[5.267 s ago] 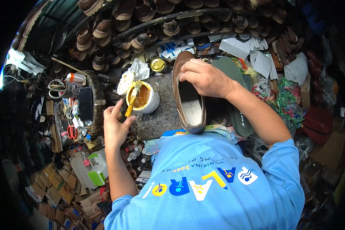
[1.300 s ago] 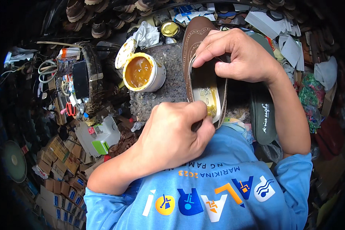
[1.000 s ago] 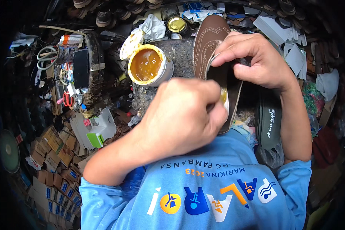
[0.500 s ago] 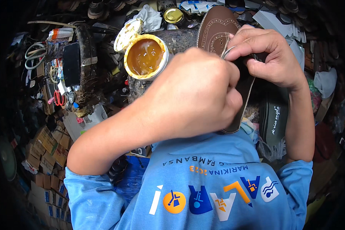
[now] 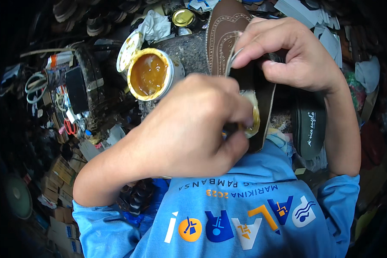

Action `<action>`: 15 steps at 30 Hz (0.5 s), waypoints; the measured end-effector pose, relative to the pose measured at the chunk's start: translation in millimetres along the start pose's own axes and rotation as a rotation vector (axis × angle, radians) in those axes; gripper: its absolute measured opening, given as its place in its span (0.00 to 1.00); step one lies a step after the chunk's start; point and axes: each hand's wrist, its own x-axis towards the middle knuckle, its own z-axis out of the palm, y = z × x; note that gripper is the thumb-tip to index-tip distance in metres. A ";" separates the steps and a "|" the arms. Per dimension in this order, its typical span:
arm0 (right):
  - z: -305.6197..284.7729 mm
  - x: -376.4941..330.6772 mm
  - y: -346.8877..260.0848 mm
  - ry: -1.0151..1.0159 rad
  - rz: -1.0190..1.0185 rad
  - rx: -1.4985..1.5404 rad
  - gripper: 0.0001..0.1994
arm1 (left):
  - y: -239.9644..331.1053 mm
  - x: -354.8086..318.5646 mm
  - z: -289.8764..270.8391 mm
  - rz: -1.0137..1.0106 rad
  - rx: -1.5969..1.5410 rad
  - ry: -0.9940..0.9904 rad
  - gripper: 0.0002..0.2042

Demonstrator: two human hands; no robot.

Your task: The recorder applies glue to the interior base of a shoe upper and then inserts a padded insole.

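Note:
A brown brogue shoe upper with punched patterns lies lengthwise before me, its dark lining turned up on the near side. My right hand pinches the upper's raised edge between thumb and fingers. Nearer my body, my left hand is closed, its fingers curled and partly blurred over the lining. By its fingertips shows a pale patch coated in wet, yellowish glue. What the left fingers hold is hidden. Left of the upper, an open tub of amber glue leans toward me, its smeared lid folded back.
A dark insole lies right of the upper. Behind the tub are a gold-lidded jar and a crumpled white cloth. To the left, scissors with red handles and a black phone-like slab rest on a cluttered stand.
My left hand has drawn back toward my body and left, baring the glue-coated patch on the lining side. My right hand still pinches the upper's edge. The whole view has shifted slightly.

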 end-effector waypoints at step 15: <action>-16.2 -10.4 -2.2 -0.062 -0.099 0.269 0.18 | 28.9 41.7 -12.8 -0.117 0.039 -0.455 0.12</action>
